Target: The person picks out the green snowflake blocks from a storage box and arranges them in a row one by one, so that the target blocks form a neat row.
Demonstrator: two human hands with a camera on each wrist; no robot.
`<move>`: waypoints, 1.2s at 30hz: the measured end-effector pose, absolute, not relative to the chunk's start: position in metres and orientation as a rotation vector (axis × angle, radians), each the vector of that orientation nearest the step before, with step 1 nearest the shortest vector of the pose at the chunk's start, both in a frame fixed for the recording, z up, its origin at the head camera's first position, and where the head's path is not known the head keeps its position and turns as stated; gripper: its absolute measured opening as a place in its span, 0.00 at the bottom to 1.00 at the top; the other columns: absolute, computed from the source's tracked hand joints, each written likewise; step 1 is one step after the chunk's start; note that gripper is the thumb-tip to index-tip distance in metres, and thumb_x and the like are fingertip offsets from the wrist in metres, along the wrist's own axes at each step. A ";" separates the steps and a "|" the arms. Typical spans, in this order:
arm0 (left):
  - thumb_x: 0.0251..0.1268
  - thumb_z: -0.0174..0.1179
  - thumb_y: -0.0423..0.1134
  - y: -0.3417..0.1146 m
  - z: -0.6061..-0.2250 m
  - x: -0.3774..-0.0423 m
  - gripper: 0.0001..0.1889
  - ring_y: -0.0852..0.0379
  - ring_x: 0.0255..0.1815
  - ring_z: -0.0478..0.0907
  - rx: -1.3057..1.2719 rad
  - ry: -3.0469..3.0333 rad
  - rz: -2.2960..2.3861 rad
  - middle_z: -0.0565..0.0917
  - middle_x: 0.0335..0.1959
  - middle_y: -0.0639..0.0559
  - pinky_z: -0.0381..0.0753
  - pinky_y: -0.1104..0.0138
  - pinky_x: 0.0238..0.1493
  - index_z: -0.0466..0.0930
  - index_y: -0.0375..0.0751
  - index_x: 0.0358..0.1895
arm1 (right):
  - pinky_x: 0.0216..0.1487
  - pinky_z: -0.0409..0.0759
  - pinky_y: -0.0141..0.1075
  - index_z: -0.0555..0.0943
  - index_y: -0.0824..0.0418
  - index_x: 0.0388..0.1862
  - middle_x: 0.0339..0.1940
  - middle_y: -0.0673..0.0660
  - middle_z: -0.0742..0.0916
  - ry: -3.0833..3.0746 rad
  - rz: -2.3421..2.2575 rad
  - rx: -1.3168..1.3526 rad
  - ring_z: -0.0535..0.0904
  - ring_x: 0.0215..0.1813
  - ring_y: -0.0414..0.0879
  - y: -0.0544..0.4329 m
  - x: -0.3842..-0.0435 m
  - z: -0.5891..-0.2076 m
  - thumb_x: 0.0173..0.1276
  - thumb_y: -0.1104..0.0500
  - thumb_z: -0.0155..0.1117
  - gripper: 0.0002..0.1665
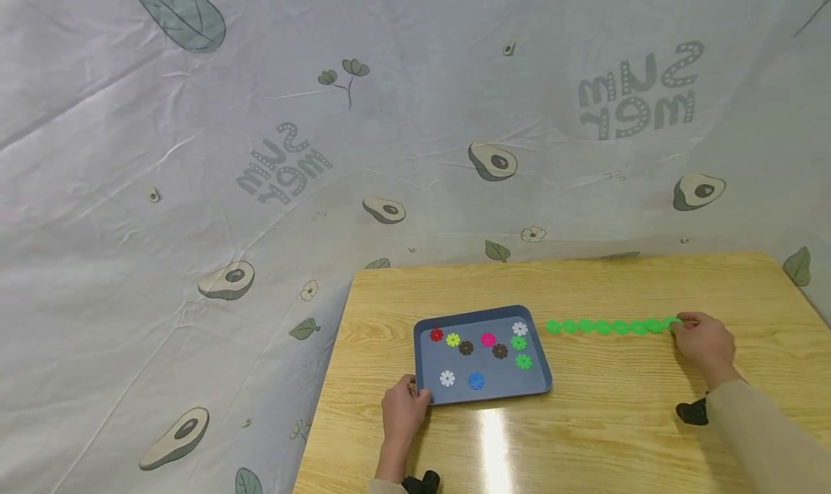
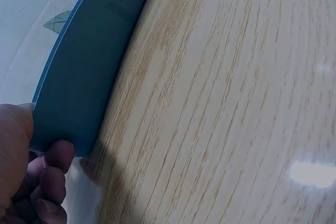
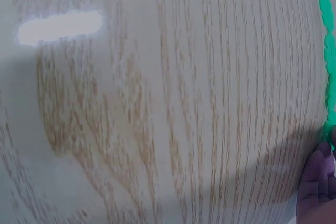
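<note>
A grey-blue tray lies on the wooden table, and my left hand grips its near left corner between thumb and fingers. In the left wrist view the tray's side wall runs up from that hand. Several notched plastic discs lie in the tray, among them a blue disc, a red disc and a pink disc. Right of the tray stretches a straight chain of green discs. Its right end is pinched by my right hand; in the right wrist view the fingertips meet the chain.
The wooden table reaches toward a pale patterned cloth hanging behind and to the left. A bright light reflection shows on the near tabletop. Black wrist straps sit on both wrists.
</note>
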State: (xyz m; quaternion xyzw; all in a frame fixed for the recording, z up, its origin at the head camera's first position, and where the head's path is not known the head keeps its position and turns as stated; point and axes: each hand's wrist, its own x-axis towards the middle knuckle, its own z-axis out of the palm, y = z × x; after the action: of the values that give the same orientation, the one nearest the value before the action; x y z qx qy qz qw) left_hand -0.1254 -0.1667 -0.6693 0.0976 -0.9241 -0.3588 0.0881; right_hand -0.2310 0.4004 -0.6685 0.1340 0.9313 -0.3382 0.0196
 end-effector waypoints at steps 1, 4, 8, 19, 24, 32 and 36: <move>0.52 0.64 0.31 -0.167 -0.670 -0.125 0.13 0.64 0.13 0.64 0.294 -2.751 -1.073 0.71 0.13 0.60 0.64 0.68 0.18 0.88 0.35 0.43 | 0.42 0.74 0.56 0.71 0.79 0.65 0.55 0.79 0.80 2.887 -1.051 0.421 0.78 0.50 0.72 0.401 -0.231 -0.669 0.80 0.53 0.51 0.31; 0.53 0.64 0.31 -0.167 -0.670 -0.125 0.13 0.64 0.13 0.64 0.299 -2.752 -1.072 0.70 0.13 0.60 0.64 0.68 0.18 0.88 0.35 0.43 | 0.46 0.72 0.59 0.70 0.79 0.66 0.56 0.79 0.79 2.870 -1.064 0.446 0.77 0.52 0.73 0.401 -0.230 -0.668 0.79 0.52 0.51 0.32; 0.53 0.64 0.32 -0.167 -0.672 -0.125 0.13 0.64 0.13 0.64 0.293 -2.756 -1.061 0.70 0.13 0.60 0.64 0.68 0.18 0.87 0.35 0.43 | 0.49 0.70 0.60 0.69 0.79 0.68 0.60 0.80 0.78 2.853 -1.104 0.457 0.75 0.55 0.74 0.398 -0.227 -0.664 0.80 0.49 0.49 0.35; 0.53 0.63 0.32 -0.169 -0.675 -0.126 0.14 0.64 0.13 0.63 0.283 -2.755 -1.074 0.70 0.12 0.60 0.63 0.68 0.18 0.87 0.35 0.45 | 0.41 0.78 0.54 0.75 0.74 0.66 0.52 0.72 0.82 2.959 -1.285 0.123 0.80 0.51 0.69 0.331 -0.224 -0.636 0.81 0.51 0.55 0.29; 0.53 0.63 0.33 -0.169 -0.673 -0.127 0.15 0.64 0.13 0.63 0.297 -2.774 -1.076 0.70 0.12 0.60 0.62 0.68 0.18 0.87 0.35 0.45 | 0.41 0.81 0.52 0.78 0.71 0.65 0.50 0.67 0.84 2.932 -1.323 -0.072 0.83 0.50 0.65 0.280 -0.221 -0.621 0.80 0.53 0.58 0.25; 0.53 0.62 0.32 -0.169 -0.672 -0.126 0.14 0.64 0.13 0.63 0.273 -2.736 -1.088 0.70 0.12 0.60 0.62 0.68 0.17 0.87 0.35 0.44 | 0.41 0.82 0.48 0.81 0.68 0.60 0.47 0.63 0.86 2.828 -1.380 -0.176 0.85 0.45 0.57 0.196 -0.212 -0.605 0.77 0.55 0.63 0.20; 0.53 0.62 0.32 -0.168 -0.671 -0.127 0.14 0.64 0.13 0.63 0.289 -2.747 -1.107 0.70 0.12 0.60 0.62 0.68 0.18 0.87 0.35 0.44 | 0.40 0.82 0.44 0.83 0.67 0.57 0.46 0.60 0.87 2.763 -1.397 -0.237 0.86 0.43 0.53 0.164 -0.210 -0.606 0.76 0.57 0.65 0.18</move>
State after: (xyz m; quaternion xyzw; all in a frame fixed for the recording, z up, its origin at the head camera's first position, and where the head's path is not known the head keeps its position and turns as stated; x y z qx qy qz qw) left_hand -0.1268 -0.1683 -0.6711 0.0969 -0.9200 -0.3707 0.0829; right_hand -0.2096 0.1635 -0.6058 -0.0763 0.8897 -0.4498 0.0180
